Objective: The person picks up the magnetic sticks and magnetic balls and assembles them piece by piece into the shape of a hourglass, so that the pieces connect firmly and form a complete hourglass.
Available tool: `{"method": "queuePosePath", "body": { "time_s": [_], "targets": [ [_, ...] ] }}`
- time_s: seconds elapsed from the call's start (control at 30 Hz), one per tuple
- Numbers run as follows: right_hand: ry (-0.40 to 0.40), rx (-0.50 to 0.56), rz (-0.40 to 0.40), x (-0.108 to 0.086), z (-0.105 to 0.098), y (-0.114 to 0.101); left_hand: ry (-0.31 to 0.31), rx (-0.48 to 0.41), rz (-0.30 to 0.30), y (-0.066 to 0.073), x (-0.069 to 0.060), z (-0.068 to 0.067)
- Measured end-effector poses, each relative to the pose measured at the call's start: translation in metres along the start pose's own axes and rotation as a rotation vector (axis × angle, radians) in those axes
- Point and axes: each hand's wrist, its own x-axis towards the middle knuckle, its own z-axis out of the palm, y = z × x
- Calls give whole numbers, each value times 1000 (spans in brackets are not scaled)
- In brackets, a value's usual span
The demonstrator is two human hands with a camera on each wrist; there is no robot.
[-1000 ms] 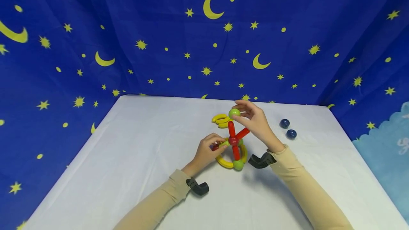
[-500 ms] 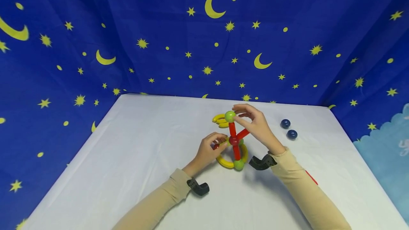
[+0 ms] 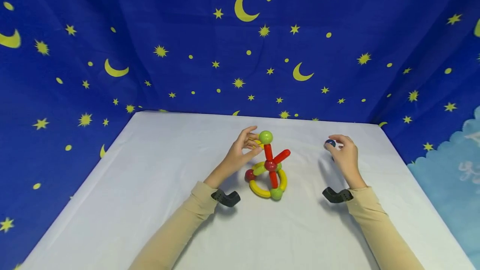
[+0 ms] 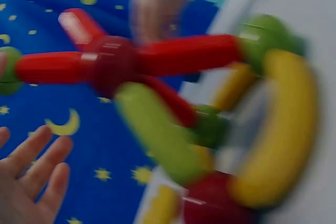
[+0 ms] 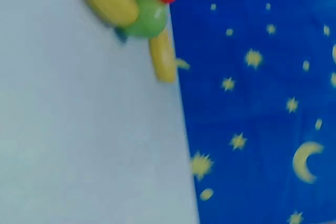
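Note:
In the head view, a ball-and-stick structure (image 3: 271, 166) stands mid-table. Its ring of curved yellow rods (image 3: 258, 190) joins green and dark red balls, with red rods rising to a green top ball (image 3: 266, 137). Beside that ball, at its left, is my left hand (image 3: 240, 151), fingers loosely bent and holding nothing. The left wrist view shows those fingers (image 4: 52, 182) spread apart; whether the thumb touches the ball I cannot tell. Farther right, my right hand (image 3: 346, 159) pinches a dark blue ball (image 3: 330, 142) between thumb and fingers. That hand is outside the right wrist view.
A loose yellow curved rod (image 3: 258, 143) lies behind the structure, partly covered by the left hand. A second blue ball is nearly hidden behind the right hand. The white table (image 3: 168, 157) ends at a blue star-patterned cloth (image 3: 202, 32).
The right hand has left the green ball atop the red rod and moved right to a blue ball. My left hand has let go of the structure's side and risen toward the top ball.

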Motion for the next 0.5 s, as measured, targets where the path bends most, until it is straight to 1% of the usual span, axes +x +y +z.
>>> {"method": "queuePosePath", "body": {
  "time_s": [0.03,0.07,0.17,0.2,0.27,0.33,0.43,0.5],
  "targets": [
    [-5,-31,27,-1,-2,6,-24,-8,-5,9,2,-3],
    [-18,-53,58,-2,-4,12,-45,-18,-10,13,6,-5],
    [-90,-98,143,-6,-7,26,-100,-18,-15,22,14,-8],
    [-116,-113,160,-7,-8,29,-109,-12,-13,23,15,-8],
    [-158,-130,183,-10,-8,35,-122,-9,-14,16,19,-6],
    [-171,-143,179,-11,-7,40,-123,-6,-27,17,19,-5],
    [-166,-161,152,-12,-6,42,-118,-17,-46,20,18,-5],
    [-168,-168,131,-13,-5,42,-112,-7,-51,21,18,-6]
  ]
}}
